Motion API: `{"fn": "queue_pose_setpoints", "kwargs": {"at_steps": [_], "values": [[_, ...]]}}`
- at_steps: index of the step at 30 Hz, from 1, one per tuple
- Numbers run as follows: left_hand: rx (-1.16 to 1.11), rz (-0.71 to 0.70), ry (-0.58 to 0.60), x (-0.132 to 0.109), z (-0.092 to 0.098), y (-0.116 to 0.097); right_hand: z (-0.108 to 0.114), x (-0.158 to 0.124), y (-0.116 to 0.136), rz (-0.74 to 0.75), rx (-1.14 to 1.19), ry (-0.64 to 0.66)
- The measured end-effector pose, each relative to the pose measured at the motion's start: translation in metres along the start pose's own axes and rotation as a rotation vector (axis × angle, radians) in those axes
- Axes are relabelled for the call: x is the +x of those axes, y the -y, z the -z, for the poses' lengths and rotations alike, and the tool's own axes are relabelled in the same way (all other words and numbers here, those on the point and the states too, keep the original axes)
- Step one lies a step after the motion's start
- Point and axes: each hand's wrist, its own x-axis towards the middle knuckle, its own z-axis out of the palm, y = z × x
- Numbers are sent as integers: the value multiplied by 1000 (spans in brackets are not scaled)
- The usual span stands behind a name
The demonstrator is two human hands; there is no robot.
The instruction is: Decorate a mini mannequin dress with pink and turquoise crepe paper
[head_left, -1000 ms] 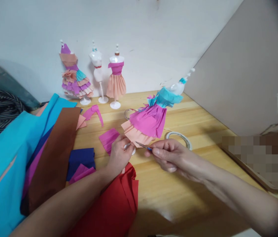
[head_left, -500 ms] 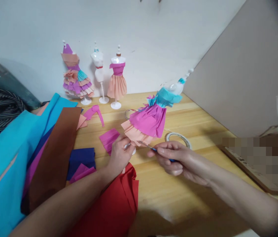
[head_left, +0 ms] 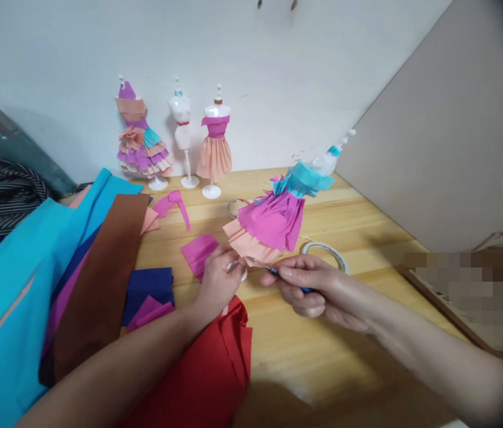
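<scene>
A small dress mannequin (head_left: 323, 164) leans to the right, dressed in a turquoise paper top (head_left: 305, 178) and a magenta skirt (head_left: 276, 221) over a peach layer (head_left: 251, 245). My left hand (head_left: 221, 276) is closed on it low down, at the hem and stand; the exact grip is partly hidden. In my right hand (head_left: 311, 284) is a pair of scissors (head_left: 264, 266) with blue handles, mostly covered by the fingers. Its blades point left and lie at the peach hem, close to my left fingertips.
Three more mannequins (head_left: 214, 128) stand along the wall. Turquoise paper (head_left: 15, 249), brown paper (head_left: 100, 285), red paper (head_left: 207, 362), navy paper (head_left: 151, 286) and magenta pieces (head_left: 200, 252) cover the left and front. A tape roll (head_left: 343, 261) lies behind my right hand.
The scissors and my right hand have shifted slightly left along the peach hem. The tilted mannequin stays in my left hand. The whole view has moved a little.
</scene>
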Motion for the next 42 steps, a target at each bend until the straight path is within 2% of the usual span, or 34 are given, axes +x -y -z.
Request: {"fn": "queue_pose_setpoints", "kwargs": {"at_steps": [5,11,18,29,37,42], "values": [[10,-13,11,-1,0,-1,-4,2,1,58,-49,-20],[7,-18,3,-1,0,-1,-2,1,-3,47,-87,-87],[-9,-31,19,-2,1,-3,-3,1,-2,44,-42,-44],[9,-35,8,-2,0,-2,-6,1,-6,111,-80,-64],[-19,15,34,-2,-1,-3,0,-10,-10,47,-167,-79],[-14,35,40,-2,0,-5,-3,-16,-10,61,-154,-94]]}}
